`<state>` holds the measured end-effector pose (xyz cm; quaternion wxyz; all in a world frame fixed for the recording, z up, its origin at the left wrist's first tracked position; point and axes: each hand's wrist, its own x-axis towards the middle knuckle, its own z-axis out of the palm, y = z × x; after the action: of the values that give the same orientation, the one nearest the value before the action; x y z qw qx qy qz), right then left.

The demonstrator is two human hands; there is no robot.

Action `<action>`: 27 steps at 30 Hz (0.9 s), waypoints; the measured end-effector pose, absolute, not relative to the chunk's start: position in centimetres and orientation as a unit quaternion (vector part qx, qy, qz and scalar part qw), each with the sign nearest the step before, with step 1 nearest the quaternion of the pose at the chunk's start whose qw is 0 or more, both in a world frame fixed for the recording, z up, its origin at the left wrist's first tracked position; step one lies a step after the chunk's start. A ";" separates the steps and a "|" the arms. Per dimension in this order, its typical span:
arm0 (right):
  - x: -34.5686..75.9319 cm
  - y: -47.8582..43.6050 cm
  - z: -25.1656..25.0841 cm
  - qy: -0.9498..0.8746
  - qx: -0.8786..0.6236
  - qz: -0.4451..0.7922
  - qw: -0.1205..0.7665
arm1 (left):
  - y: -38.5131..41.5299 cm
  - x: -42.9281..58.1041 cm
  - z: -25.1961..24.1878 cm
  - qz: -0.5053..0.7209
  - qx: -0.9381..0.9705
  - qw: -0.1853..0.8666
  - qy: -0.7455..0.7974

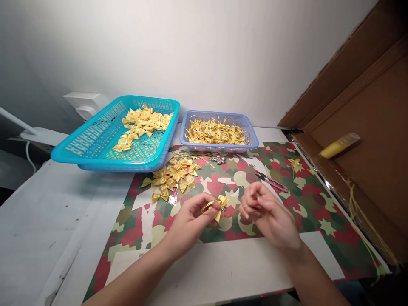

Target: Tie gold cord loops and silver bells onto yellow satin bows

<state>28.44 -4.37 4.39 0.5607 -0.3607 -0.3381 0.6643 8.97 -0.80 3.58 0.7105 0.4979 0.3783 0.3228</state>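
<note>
My left hand [199,212] pinches a yellow ribbon bow [223,200], with a looped gold tie [208,206] curving over the fingertips. A small silver bell [224,209] shows at the bow's right side. To the right, apart from the bow, my right hand [267,212] is raised with its fingers curled and thumb pressed in; whatever they may hold is too small to make out. Beyond my left hand lies a loose pile of yellow bows [174,176]. Several silver bells [218,160] sit behind it, near some straight gold ties [191,156].
A turquoise basket [72,148] with yellow bows stands at the back left. Beside it, a blue-violet basket [219,148] holds bows with gold ties. Pink-handled thread snips [274,182] lie beyond my right hand. A cardboard wall [360,97] bounds the right side, holding a yellow tube [338,146].
</note>
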 end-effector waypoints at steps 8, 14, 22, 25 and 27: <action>28.5 -4.9 4.7 -0.468 -0.424 0.592 0.500 | -0.9 9.2 3.1 0.337 0.460 0.720 0.395; 26.3 -5.0 4.4 -0.602 -0.516 0.459 0.402 | -1.2 9.1 3.2 0.328 0.493 0.697 0.404; 26.1 -5.0 4.2 -0.654 -0.556 0.344 0.381 | -1.2 9.2 3.5 0.319 0.522 0.671 0.419; 26.0 -5.0 4.3 -0.659 -0.557 0.327 0.386 | -1.2 9.2 3.5 0.314 0.528 0.666 0.423; 26.0 -4.9 4.3 -0.661 -0.555 0.320 0.390 | -1.2 9.1 3.4 0.310 0.532 0.663 0.426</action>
<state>26.00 -4.93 4.31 0.3903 -0.5549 -0.6612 0.3202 9.13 -1.17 3.42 0.6632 0.5319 0.4257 0.3100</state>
